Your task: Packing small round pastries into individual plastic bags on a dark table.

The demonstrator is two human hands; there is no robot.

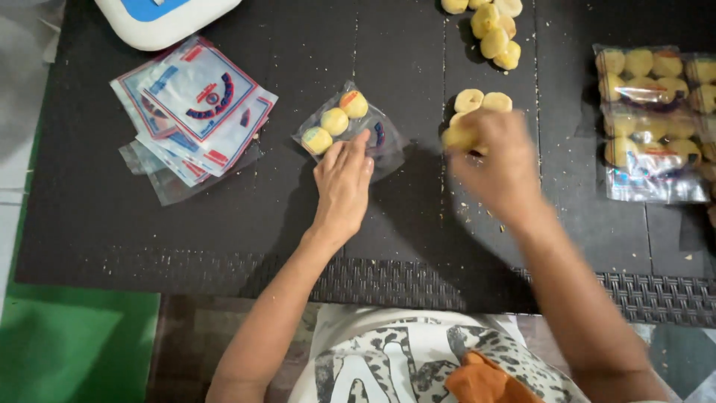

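Note:
A clear plastic bag [377,138] lies on the black mat [89,216], with three round yellow cookies [335,121] in a row inside it. My left hand [343,183] rests flat on the near edge of this bag, fingers apart. My right hand [498,160] is blurred by motion, with its fingers closed on a yellow cookie [459,136] from a small group of cookies [483,101] just beyond it.
A stack of empty printed bags [195,104] lies at the left. More loose cookies [494,33] sit at the top centre. Filled cookie bags [649,119] lie at the right. A white and blue device [160,19] is at the top left. Crumbs dot the mat.

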